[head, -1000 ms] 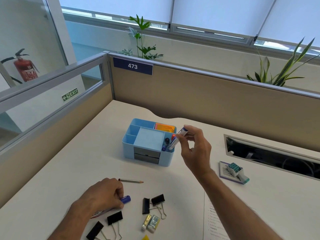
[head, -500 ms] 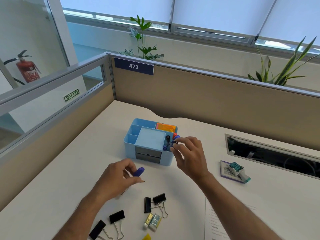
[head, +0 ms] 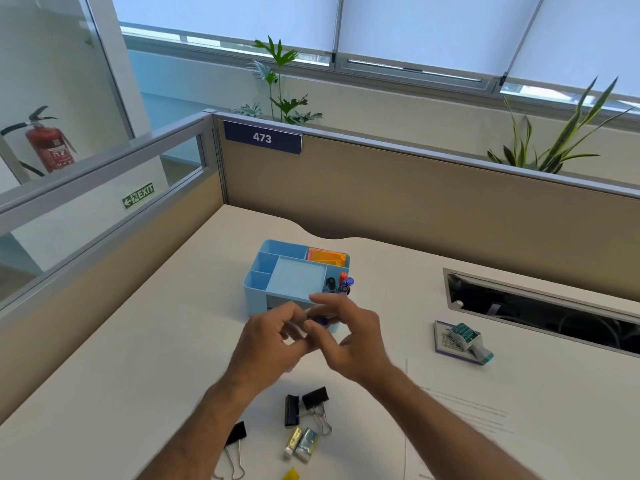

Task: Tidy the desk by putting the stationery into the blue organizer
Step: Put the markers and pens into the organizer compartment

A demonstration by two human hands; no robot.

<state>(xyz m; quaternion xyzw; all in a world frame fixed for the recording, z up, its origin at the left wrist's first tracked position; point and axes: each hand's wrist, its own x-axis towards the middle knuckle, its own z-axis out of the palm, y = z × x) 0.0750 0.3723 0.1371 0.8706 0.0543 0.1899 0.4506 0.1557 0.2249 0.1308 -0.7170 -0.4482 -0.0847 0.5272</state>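
Note:
The blue organizer (head: 256, 271) stands mid-desk, with several pens (head: 343, 282) upright in its right front slot and orange sticky notes (head: 327, 256) at its back right. Just in front of it both hands meet around a blue-capped pen (head: 321, 321). My left hand (head: 266, 341) grips the pen and hides its body. My right hand (head: 356, 337) curls thumb and fingertips round the blue cap. Black binder clips (head: 313, 398) and two small staple boxes (head: 301, 443) lie on the desk below the hands.
Another binder clip (head: 237, 433) and a yellow piece (head: 291, 474) lie near the front edge. A teal tape dispenser (head: 467, 337) rests on a purple-edged pad (head: 441, 337) at the right, above a printed sheet (head: 467, 427). A cable slot (head: 540, 306) opens at the far right; partition walls bound the desk.
My right hand left the pen it carried in the organizer and drew back. My left hand lifted the blue-capped pen off the desk and brought it up to the right hand.

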